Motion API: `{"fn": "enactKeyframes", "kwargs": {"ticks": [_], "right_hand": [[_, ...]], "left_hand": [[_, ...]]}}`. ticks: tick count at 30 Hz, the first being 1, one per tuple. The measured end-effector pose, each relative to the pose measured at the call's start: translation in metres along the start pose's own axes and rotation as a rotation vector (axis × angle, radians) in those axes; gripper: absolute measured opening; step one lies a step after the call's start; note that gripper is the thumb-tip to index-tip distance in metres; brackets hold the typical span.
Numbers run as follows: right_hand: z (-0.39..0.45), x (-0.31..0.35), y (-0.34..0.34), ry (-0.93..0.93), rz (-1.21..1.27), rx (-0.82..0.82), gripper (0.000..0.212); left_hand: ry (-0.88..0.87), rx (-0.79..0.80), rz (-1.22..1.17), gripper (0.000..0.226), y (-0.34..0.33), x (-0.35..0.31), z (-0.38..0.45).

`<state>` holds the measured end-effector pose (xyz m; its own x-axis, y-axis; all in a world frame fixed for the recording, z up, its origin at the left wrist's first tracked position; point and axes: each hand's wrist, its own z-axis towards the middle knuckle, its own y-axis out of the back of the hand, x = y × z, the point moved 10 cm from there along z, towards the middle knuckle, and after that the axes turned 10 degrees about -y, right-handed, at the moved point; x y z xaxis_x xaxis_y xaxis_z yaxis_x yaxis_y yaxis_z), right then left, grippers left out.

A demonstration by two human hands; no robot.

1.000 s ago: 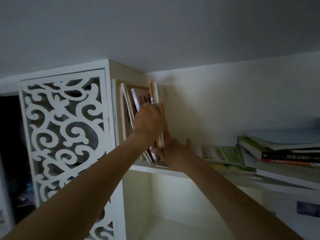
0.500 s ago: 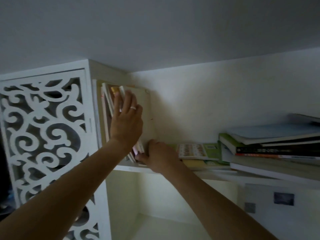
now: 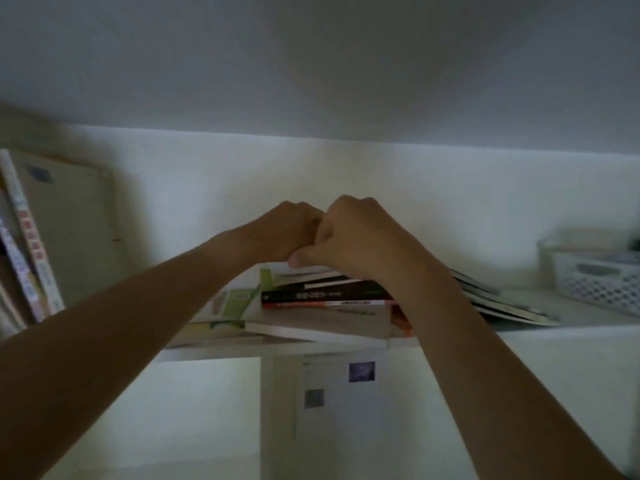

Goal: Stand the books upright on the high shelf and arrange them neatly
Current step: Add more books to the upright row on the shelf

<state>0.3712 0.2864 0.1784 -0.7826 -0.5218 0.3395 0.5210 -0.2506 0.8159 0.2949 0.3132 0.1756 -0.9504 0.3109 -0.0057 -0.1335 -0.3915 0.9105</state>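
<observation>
Lying flat, spines outward, book stack [image 3: 322, 299] under both hands [image 3: 322, 233].

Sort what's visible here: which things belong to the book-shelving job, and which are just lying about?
Job:
- flat pile of books
- upright books at the left
- shelf
- left hand and right hand, both on top of the pile

Lying about:
- white basket at the right
- stickers below the shelf
</observation>
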Motion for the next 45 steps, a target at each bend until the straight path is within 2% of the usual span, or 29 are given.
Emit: {"fn": "enactKeyframes", "kwargs": {"ticks": [3,5,6,8,10,11,14,19,22,25,28,31,34,37,40,45], "right_hand": [[-0.003,-0.058,0.019,0.02,0.073,-0.065,0.035],[0.0,-0.1,0.027,0.008,0.054,-0.132,0.045],[0.002,-0.122,0.026,-0.033,0.038,-0.116,0.056],[0.002,-0.165,0.009,-0.153,0.013,0.044,0.078],[-0.004,-0.191,-0.013,-0.201,0.032,0.24,0.086],[-0.006,-0.198,-0.017,-0.191,0.05,0.271,0.086],[-0.007,-0.205,-0.011,-0.135,0.055,0.22,0.079],[-0.008,-0.216,0.003,-0.168,0.097,0.132,0.084],[-0.008,-0.215,0.004,-0.154,0.097,0.116,0.08],[-0.007,-0.208,0.004,-0.129,0.086,0.118,0.073],[-0.006,-0.2,0.002,-0.109,0.075,0.131,0.078],[-0.001,-0.185,0.004,-0.052,0.11,0.075,0.077],[0.006,-0.17,0.003,-0.007,0.146,-0.008,0.069],[0.016,-0.148,-0.007,0.054,0.111,-0.056,0.059],[0.026,-0.117,-0.02,0.123,0.09,-0.065,0.054],[0.04,-0.061,-0.036,0.171,0.045,-0.148,0.075]], "left_hand": [[-0.133,0.062,-0.093,0.041,-0.024,-0.029,0.02],[-0.203,0.097,-0.176,0.048,-0.045,-0.049,0.03],[-0.215,0.111,-0.221,0.055,-0.055,-0.051,0.04],[-0.268,0.14,-0.244,0.069,-0.072,-0.057,0.053],[-0.321,0.197,-0.202,0.079,-0.086,-0.059,0.066],[-0.332,0.214,-0.181,0.081,-0.09,-0.058,0.07],[-0.373,0.19,-0.104,0.077,-0.084,-0.059,0.078],[-0.398,0.15,-0.039,0.061,-0.059,-0.058,0.08],[-0.388,0.147,-0.026,0.056,-0.048,-0.047,0.076],[-0.399,0.064,-0.03,0.053,-0.038,-0.036,0.066],[-0.413,0.092,-0.02,0.039,-0.044,-0.036,0.059],[-0.402,0.059,0.278,0.06,-0.043,-0.04,0.06],[-0.389,-0.057,0.531,0.05,-0.035,-0.036,0.053],[-0.346,-0.068,0.657,0.046,-0.044,-0.027,0.039],[-0.269,-0.183,0.696,0.046,-0.037,-0.016,0.023],[-0.045,-0.333,0.595,0.046,0.0,0.048,-0.018]]}}
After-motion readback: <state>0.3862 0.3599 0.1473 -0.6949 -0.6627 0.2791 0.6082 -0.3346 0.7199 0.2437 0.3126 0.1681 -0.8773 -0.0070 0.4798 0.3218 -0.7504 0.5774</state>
